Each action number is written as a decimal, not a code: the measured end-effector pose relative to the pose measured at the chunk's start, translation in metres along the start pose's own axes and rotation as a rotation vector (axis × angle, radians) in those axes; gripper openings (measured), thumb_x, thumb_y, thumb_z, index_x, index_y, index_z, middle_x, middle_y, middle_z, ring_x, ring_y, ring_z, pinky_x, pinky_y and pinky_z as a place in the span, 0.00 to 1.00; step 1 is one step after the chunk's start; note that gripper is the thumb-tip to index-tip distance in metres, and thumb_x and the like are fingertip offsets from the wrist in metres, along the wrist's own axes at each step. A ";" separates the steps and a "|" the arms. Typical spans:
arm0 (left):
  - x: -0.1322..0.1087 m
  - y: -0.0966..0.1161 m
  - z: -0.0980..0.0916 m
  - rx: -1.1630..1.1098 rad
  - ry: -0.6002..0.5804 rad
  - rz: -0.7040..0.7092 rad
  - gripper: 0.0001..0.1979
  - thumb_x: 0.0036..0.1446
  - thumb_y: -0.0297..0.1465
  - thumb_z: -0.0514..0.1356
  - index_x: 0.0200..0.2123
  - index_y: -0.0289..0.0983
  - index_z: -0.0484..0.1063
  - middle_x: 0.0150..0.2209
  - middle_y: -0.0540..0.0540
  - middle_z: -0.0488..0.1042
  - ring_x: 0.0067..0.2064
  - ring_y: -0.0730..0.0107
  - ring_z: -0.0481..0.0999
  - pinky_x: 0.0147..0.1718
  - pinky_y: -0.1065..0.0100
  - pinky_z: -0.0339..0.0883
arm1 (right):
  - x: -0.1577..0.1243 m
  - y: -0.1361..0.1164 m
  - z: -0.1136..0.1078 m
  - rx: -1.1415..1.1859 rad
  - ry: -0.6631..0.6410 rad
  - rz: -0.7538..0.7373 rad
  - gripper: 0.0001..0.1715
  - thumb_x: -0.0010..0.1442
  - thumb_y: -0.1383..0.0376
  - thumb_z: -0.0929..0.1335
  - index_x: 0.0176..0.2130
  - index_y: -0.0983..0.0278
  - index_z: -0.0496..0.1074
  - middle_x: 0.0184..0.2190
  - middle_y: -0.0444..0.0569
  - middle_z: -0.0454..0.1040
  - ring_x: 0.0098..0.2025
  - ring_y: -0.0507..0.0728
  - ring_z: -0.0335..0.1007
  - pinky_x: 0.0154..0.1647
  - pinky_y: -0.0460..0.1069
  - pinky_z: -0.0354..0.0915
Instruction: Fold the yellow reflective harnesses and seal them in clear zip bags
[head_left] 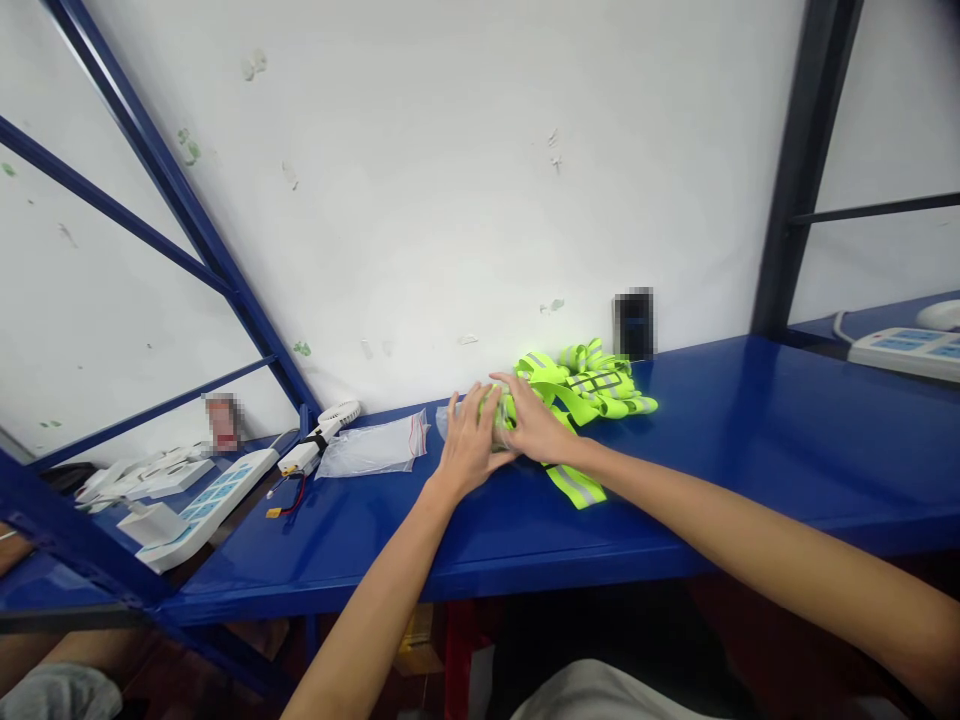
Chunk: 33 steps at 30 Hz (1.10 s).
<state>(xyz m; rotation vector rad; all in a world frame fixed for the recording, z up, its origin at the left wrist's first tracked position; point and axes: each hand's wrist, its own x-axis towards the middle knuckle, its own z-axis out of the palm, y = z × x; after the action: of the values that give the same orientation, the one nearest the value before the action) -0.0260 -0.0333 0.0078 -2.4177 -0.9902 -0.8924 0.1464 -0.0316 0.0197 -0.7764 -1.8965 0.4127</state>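
My left hand (471, 442) and my right hand (534, 425) meet over the blue table. Between them is a clear plastic bag (442, 424), its end poking out left of my left fingers. Neon-yellow reflective material (509, 408) shows between my hands, partly covered by the bag and my fingers. Both hands have their fingers curved around this bundle. Just beyond my right hand lies a loose heap of neon-yellow reflective straps (600, 383) with grey stripes. One strap end (576, 487) hangs toward the front beneath my right wrist.
Flat zip bags (375, 447) lie to the left, beside a small white fan (339, 414) and a battery with wires (300, 458). A power strip (214, 508) sits beyond the blue frame post (82, 545). A blurred dark object (634, 325) stands against the wall.
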 end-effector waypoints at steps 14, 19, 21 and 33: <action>-0.006 -0.007 -0.006 -0.193 0.044 0.000 0.41 0.51 0.47 0.65 0.64 0.41 0.55 0.58 0.36 0.67 0.59 0.51 0.66 0.59 0.52 0.56 | 0.008 -0.003 -0.030 0.441 -0.404 0.292 0.14 0.43 0.63 0.74 0.32 0.62 0.71 0.24 0.42 0.71 0.22 0.54 0.68 0.24 0.48 0.64; -0.003 0.001 -0.003 -0.147 0.151 0.192 0.35 0.51 0.47 0.65 0.61 0.42 0.63 0.52 0.39 0.71 0.53 0.56 0.72 0.53 0.57 0.65 | 0.004 0.005 -0.019 0.280 -0.369 0.150 0.05 0.43 0.69 0.70 0.25 0.65 0.69 0.20 0.40 0.66 0.23 0.50 0.61 0.24 0.45 0.57; -0.004 0.001 -0.004 -0.135 0.195 0.211 0.36 0.51 0.47 0.65 0.60 0.43 0.63 0.51 0.39 0.72 0.52 0.57 0.73 0.51 0.58 0.66 | 0.003 0.004 -0.015 0.235 -0.297 0.140 0.05 0.44 0.68 0.70 0.27 0.66 0.69 0.22 0.41 0.67 0.25 0.50 0.62 0.26 0.45 0.57; 0.007 0.002 -0.038 -0.316 -0.006 0.003 0.28 0.64 0.41 0.47 0.65 0.39 0.54 0.59 0.38 0.67 0.60 0.56 0.66 0.57 0.57 0.58 | 0.005 -0.005 -0.019 0.596 -0.258 0.455 0.12 0.55 0.56 0.70 0.30 0.63 0.71 0.29 0.48 0.74 0.33 0.58 0.73 0.32 0.52 0.71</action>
<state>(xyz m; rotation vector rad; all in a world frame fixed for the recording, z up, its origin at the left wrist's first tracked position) -0.0358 -0.0520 0.0401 -2.6795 -0.9045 -1.1140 0.1604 -0.0332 0.0343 -0.7599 -1.6701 1.3464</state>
